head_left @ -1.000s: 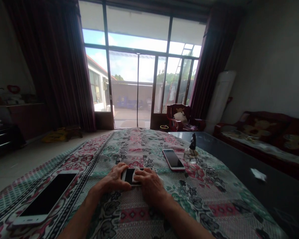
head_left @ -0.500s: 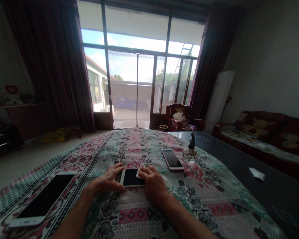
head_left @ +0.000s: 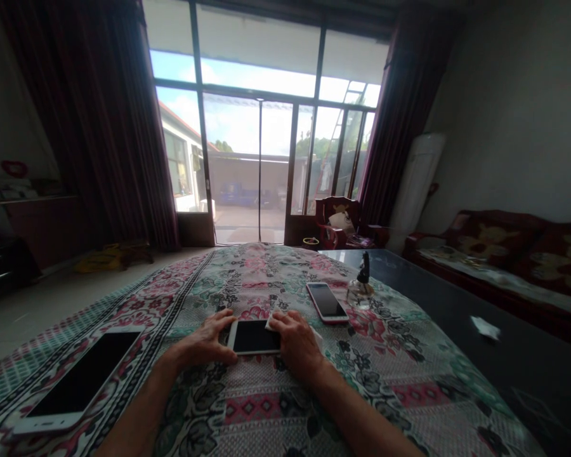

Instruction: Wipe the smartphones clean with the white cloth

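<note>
A white smartphone (head_left: 254,337) with a dark screen lies sideways on the patterned cloth. My left hand (head_left: 214,338) grips its left end between thumb and fingers. Over the right end, my right hand (head_left: 297,341) presses a white tissue (head_left: 318,339) to the screen; part of the tissue is hidden under the fingers. Just beyond lies a second phone (head_left: 327,301) with a pinkish edge. A clear spray bottle (head_left: 361,289) with a black top stands beside that one. Off to the left is a larger-looking white phone (head_left: 83,381), screen up.
The floral tablecloth (head_left: 254,406) covers the surface beneath the phones. On the dark tabletop (head_left: 457,317) to the right rests a crumpled white tissue (head_left: 486,329). A wooden armchair (head_left: 330,222) and a sofa (head_left: 504,247) stand farther back, near glass doors (head_left: 247,178).
My right hand and the tissue have slid a little to the right along the phone, uncovering more of its screen. My left hand keeps its hold. The view has shifted slightly.
</note>
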`<state>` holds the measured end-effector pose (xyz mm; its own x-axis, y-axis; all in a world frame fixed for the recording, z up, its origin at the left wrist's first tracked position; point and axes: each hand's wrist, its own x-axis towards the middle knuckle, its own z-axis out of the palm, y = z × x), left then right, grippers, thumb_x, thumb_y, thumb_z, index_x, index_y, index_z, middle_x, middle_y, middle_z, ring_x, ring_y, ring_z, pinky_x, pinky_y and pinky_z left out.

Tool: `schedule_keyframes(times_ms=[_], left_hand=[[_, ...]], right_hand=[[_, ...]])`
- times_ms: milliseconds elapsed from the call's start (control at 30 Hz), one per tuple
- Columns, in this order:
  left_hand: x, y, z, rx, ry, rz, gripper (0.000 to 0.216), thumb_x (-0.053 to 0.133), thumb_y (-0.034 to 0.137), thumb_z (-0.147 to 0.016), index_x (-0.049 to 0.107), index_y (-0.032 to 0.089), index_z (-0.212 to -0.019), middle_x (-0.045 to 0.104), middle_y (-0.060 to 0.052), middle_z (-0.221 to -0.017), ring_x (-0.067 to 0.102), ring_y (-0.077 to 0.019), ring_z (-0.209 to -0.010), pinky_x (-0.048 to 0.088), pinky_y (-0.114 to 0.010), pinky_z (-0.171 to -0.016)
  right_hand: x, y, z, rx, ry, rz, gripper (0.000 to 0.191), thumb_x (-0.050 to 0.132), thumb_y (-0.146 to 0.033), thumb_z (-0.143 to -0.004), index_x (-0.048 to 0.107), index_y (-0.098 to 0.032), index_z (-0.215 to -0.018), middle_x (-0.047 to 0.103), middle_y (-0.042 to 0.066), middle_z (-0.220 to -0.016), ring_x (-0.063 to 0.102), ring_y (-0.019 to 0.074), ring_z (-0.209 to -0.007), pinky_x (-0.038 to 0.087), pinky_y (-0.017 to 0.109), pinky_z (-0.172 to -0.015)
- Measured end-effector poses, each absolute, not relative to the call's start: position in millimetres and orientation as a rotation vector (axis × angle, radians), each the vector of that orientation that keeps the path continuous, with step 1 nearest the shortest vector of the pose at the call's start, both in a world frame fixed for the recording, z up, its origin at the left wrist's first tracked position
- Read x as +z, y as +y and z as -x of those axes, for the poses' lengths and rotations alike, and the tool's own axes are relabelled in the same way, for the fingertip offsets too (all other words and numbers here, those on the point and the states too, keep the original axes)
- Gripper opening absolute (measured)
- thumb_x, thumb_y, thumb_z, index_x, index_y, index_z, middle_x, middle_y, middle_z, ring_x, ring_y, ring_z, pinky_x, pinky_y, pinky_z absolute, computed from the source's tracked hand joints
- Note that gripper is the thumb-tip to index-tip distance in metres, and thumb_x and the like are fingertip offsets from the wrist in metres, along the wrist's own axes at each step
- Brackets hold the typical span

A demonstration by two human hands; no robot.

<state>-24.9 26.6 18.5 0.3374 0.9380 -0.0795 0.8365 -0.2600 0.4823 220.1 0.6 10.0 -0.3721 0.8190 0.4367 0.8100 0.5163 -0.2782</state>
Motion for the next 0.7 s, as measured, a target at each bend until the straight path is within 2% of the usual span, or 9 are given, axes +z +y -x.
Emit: schedule_keyframes(times_ms=[100,200,333,500,700], left_hand=[[16.9,26.6,24.3,0.318,1.555,-2.185,0.092,0.071,0.039,-0.057,0.040,0.018,-0.141,0.028,-0.011,-0.155,0.021,-0.0290,-0.143,0.024,-0.037,-0.115],[13.6,28.0,25.3,0.328,1.547,-2.206,0.089,0.073,0.043,-0.057,0.044,0.022,-0.139,0.030,-0.008,-0.155,0.023,-0.0298,-0.143,0.026,-0.038,-0.114],[11.3,29.4,24.8,0.335,1.578,-2.207,0.088,0.075,0.043,-0.055,0.048,0.020,-0.136,0.031,-0.010,-0.154,0.025,-0.0295,-0.142,0.026,-0.036,-0.114],[13.4,29.1,25.0,0.401,1.589,-2.210,0.082,0.075,0.038,-0.052,0.054,0.019,-0.130,0.036,-0.009,-0.152,0.030,-0.0303,-0.140,0.029,-0.036,-0.113],[26.7,25.9,31.3,0.270,1.663,-2.208,0.091,0.071,0.035,-0.053,0.045,0.011,-0.137,0.032,-0.015,-0.153,0.025,-0.0319,-0.142,0.027,-0.034,-0.113]], right_hand=[[12.4,-4.3,-215.4,0.096,-2.372,1.116,0.039,0.047,-0.009,-0.084,0.068,-0.029,-0.109,0.063,-0.003,-0.123,0.052,0.0182,-0.108,0.037,0.031,-0.098],[13.1,-4.2,-216.5,0.171,-2.374,1.041,0.039,0.047,-0.007,-0.080,0.071,-0.028,-0.103,0.066,-0.004,-0.119,0.055,0.0168,-0.105,0.037,0.030,-0.099],[8.9,2.4,-225.9,0.183,-2.196,1.191,0.036,0.046,-0.006,-0.080,0.073,-0.024,-0.095,0.069,-0.001,-0.112,0.056,0.0174,-0.104,0.040,0.028,-0.095],[0.3,14.2,-238.6,0.176,-1.974,1.347,0.038,0.043,-0.003,-0.078,0.072,-0.020,-0.099,0.069,0.004,-0.112,0.058,0.0177,-0.107,0.039,0.027,-0.098],[-3.1,20.3,-243.1,0.232,-1.876,1.400,0.042,0.039,-0.001,-0.077,0.071,-0.019,-0.099,0.070,0.005,-0.108,0.060,0.0166,-0.105,0.040,0.026,-0.095]])
